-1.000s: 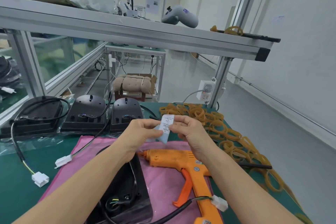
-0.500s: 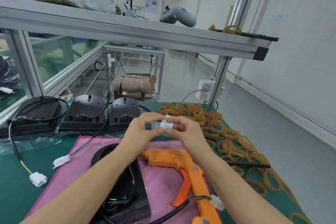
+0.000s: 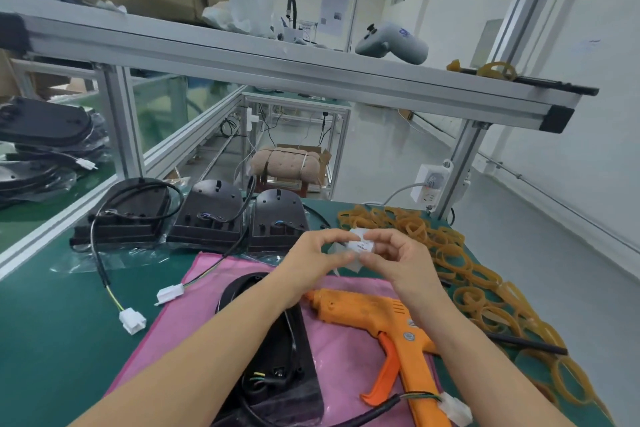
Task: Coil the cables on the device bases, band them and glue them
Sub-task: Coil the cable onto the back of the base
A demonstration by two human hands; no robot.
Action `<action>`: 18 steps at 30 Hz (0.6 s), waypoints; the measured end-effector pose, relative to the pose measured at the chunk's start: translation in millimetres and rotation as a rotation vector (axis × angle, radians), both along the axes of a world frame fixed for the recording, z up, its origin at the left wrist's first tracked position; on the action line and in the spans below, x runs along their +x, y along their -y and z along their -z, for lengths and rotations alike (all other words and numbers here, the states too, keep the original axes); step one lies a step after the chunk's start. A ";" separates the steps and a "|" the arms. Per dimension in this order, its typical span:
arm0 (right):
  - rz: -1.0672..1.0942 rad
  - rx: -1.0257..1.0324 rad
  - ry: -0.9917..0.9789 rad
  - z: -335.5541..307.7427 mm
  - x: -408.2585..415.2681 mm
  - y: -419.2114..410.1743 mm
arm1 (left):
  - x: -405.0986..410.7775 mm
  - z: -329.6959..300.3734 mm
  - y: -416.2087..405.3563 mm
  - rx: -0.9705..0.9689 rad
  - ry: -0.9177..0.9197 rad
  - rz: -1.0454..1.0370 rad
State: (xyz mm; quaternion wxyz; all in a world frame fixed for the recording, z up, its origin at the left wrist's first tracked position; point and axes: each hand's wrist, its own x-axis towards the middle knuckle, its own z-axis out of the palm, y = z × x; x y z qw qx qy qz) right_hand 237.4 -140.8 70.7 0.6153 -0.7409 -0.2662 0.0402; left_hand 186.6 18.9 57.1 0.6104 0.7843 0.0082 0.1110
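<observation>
Hands meet above the pink cloth: left hand and right hand pinch a small white label between their fingers, glue gun lying below.

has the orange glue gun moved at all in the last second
No. The orange glue gun lies in the same place on the pink cloth, nozzle beside the black device base; only the head camera shifted slightly.

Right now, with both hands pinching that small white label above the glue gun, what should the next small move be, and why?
Probably finish freeing the small white label and bring it down to the device base on the pink cloth. Both the left hand and the right hand pinch it in the air, and the orange glue gun lies untouched below them.
</observation>
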 end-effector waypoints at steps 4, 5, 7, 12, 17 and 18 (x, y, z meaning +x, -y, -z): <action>-0.019 0.023 -0.019 -0.5 -0.2 -1.2 | 2.2 3.2 1.2 -0.084 0.007 -0.008; -0.015 0.025 -0.009 -0.3 -0.5 -1.0 | 2.9 3.9 1.2 -0.094 0.015 -0.018; -0.012 0.024 0.025 -0.2 -1.1 -0.4 | 4.2 4.1 0.9 -0.103 0.029 -0.034; -0.062 -0.012 0.122 -1.2 -3.4 1.2 | 5.2 -2.5 4.0 -0.130 -0.050 0.119; -0.001 -0.036 0.143 4.2 -1.6 6.3 | 9.7 -2.4 10.2 -0.060 -0.085 -0.085; 0.021 -0.027 0.151 5.1 -0.9 7.4 | 10.1 -1.7 10.0 -0.068 -0.101 -0.150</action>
